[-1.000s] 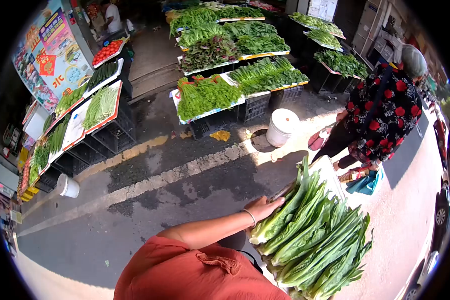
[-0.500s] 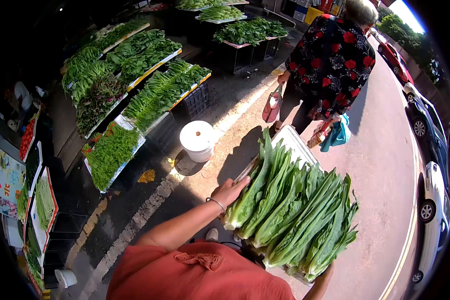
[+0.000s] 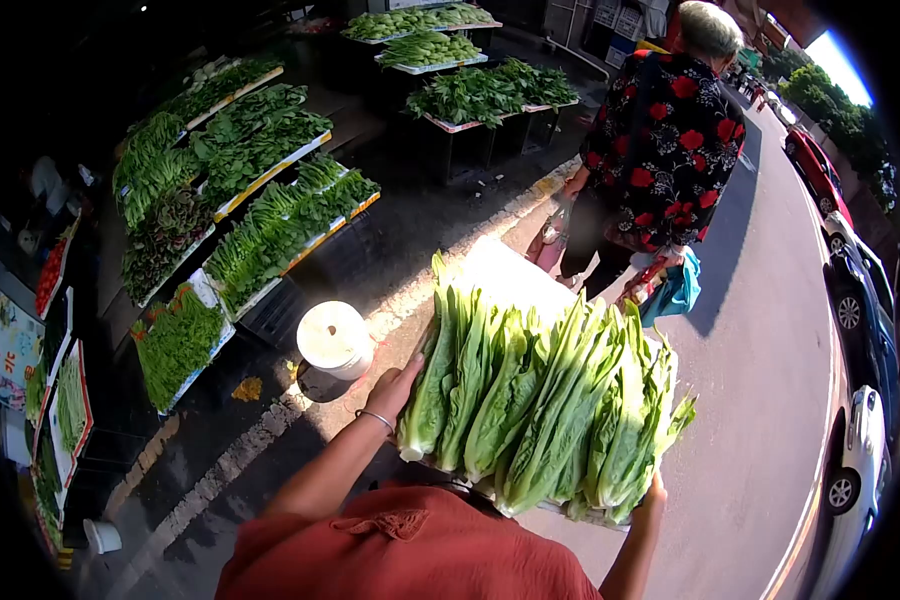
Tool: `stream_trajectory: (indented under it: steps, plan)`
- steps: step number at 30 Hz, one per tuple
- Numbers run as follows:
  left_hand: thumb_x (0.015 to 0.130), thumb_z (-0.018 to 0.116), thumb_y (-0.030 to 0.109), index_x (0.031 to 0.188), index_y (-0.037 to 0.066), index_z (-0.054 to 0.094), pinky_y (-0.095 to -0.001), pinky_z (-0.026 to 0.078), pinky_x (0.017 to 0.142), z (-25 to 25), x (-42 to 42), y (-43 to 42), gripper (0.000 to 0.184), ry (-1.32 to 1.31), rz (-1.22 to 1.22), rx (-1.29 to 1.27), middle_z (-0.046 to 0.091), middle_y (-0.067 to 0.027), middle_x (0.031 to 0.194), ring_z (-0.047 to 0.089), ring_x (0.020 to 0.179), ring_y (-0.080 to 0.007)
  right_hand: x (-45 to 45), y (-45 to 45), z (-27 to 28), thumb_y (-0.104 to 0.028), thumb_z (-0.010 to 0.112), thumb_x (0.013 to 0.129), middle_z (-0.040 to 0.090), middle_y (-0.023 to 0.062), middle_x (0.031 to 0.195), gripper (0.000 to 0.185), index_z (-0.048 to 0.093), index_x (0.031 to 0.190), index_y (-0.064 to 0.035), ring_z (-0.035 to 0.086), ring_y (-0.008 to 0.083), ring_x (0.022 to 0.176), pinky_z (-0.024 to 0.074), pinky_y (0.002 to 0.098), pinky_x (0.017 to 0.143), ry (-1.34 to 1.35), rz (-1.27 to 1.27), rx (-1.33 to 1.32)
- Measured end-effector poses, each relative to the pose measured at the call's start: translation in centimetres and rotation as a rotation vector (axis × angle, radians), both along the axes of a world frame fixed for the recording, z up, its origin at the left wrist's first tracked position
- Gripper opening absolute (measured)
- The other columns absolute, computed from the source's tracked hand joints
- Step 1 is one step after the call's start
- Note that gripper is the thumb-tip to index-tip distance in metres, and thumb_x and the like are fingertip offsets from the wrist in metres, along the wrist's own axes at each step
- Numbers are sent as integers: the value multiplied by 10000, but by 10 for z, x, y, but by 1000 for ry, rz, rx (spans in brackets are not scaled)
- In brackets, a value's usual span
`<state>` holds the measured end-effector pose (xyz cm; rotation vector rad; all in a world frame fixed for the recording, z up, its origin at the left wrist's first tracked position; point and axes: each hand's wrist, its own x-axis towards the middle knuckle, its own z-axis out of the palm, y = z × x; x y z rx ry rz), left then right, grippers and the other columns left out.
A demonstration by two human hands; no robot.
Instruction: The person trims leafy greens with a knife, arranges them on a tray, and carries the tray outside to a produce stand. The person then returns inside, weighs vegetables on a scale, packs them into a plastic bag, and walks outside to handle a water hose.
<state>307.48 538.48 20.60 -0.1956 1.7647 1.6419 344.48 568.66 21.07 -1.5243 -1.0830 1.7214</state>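
Observation:
Between my two hands is a white tray (image 3: 515, 272) loaded with a row of long green leaf lettuce (image 3: 530, 400). The stem ends point toward me and the leaf tips away. My left hand (image 3: 398, 388), with a bracelet at its wrist, grips the tray's left side beside the outermost lettuce. At the near right corner, my right hand (image 3: 652, 500) holds the tray. Its fingers are partly hidden under the tray and leaves. The far part of the tray shows bare white in the sunlight.
Ahead walks a person (image 3: 665, 150) in a black shirt with red flowers, carrying a teal bag (image 3: 675, 290). A white bucket (image 3: 335, 338) stands on the left by the kerb. Vegetable stands (image 3: 295, 235) line that side. Parked cars (image 3: 855, 465) line the road's right.
The tray and both my hands have shifted left and up in view, and the tray has turned more level. The lettuce is now more sunlit. The bucket and stands have slid left; more of my right hand shows.

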Motion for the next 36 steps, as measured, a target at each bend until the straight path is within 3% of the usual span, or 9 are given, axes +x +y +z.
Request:
stream_trajectory:
  steps: [2, 9, 12, 20, 29, 32, 33, 35, 36]
  plan:
    - [787, 526, 513, 847, -64, 571, -265, 433, 651, 25, -39, -10, 582, -67, 62, 26, 574, -95, 789, 539, 707, -138, -60, 13, 47, -286, 561, 800, 601, 120, 944, 406, 556, 1019, 56, 604, 217, 760, 502, 348, 639, -18, -26, -70]
    - [876, 464, 330, 1066, -24, 534, -266, 450, 753, -5, -129, 70, 408, -17, 266, 352, 592, -76, 964, 567, 831, -141, -212, 141, 6, -282, 617, 740, 607, 164, 904, 463, 549, 999, 96, 615, 232, 707, 500, 344, 604, -215, 80, -65]
    - [879, 467, 314, 1108, -39, 504, -269, 442, 794, -1, -171, 116, 423, -50, 290, 376, 569, -97, 1035, 554, 898, -152, -270, 192, -7, -283, 633, 727, 615, 151, 884, 444, 577, 971, 84, 614, 224, 694, 497, 334, 603, -104, 123, -45]
    - [870, 478, 325, 1105, 2, 530, -275, 458, 788, 8, -305, 210, 403, -61, 269, 243, 584, -90, 1038, 576, 895, -161, -404, 301, 0, -293, 620, 740, 601, 182, 907, 495, 540, 992, 125, 612, 241, 717, 496, 354, 606, -172, 149, -54]
    - [857, 494, 358, 936, -31, 588, -257, 467, 680, 10, -427, 373, 408, -34, 467, 259, 611, -89, 882, 584, 751, -138, -587, 487, 6, -279, 620, 741, 608, 156, 890, 444, 562, 981, 91, 610, 231, 719, 497, 349, 629, -218, 256, -85]
    - [821, 538, 399, 850, -47, 589, -273, 469, 614, -9, -454, 433, 450, -23, 514, 179, 608, -88, 778, 577, 648, -144, -635, 562, -32, -265, 602, 757, 609, 143, 912, 404, 571, 988, 65, 610, 231, 736, 498, 348, 655, -125, 355, -84]
    - [838, 517, 381, 933, -38, 596, -283, 480, 698, -21, -468, 454, 436, -67, 511, 171, 622, -108, 872, 601, 756, -158, -655, 592, -36, -258, 590, 767, 609, 138, 919, 390, 570, 995, 57, 611, 233, 745, 500, 349, 666, -43, 398, -101]
    - [821, 537, 406, 884, -41, 609, -271, 476, 663, -43, -494, 495, 457, -73, 574, 50, 625, -111, 835, 602, 717, -160, -685, 641, -40, -289, 486, 822, 592, 142, 994, 412, 538, 1059, 44, 605, 256, 844, 501, 366, 730, 110, 623, -10]
    - [724, 612, 504, 880, -110, 520, -298, 465, 648, -40, -505, 516, 640, -79, 594, 59, 580, -164, 845, 574, 747, -189, -710, 654, -24, -264, 481, 826, 607, 148, 913, 401, 550, 1023, 79, 616, 212, 757, 496, 331, 682, 132, 566, -154]
